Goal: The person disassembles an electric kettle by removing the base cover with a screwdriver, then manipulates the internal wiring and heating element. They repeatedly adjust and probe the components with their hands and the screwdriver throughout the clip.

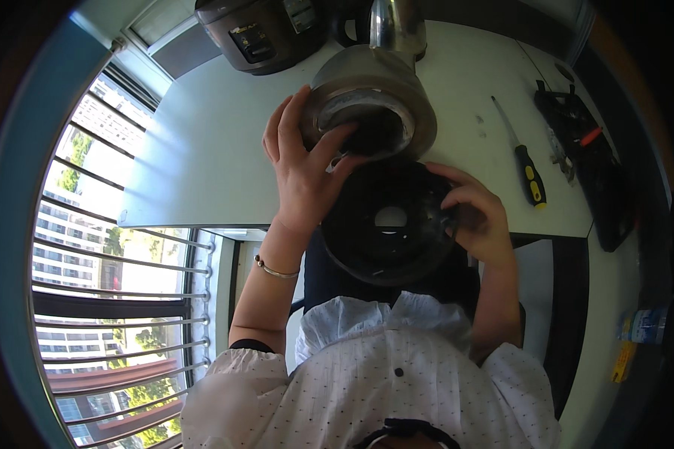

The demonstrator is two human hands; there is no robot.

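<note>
White, dark-dotted fabric blouse [393, 374] sits behind the grip. Right hand [481, 213], half-curled, holds the rim of a glossy black round plastic part [385, 251]; left hand [305, 161], fingers spread, grips a dull grey rounded metal vessel [378, 71] just beyond. Probably light, stiff and slippery, the plastic suits rim holds; the heavier-looking vessel could roll.
</note>
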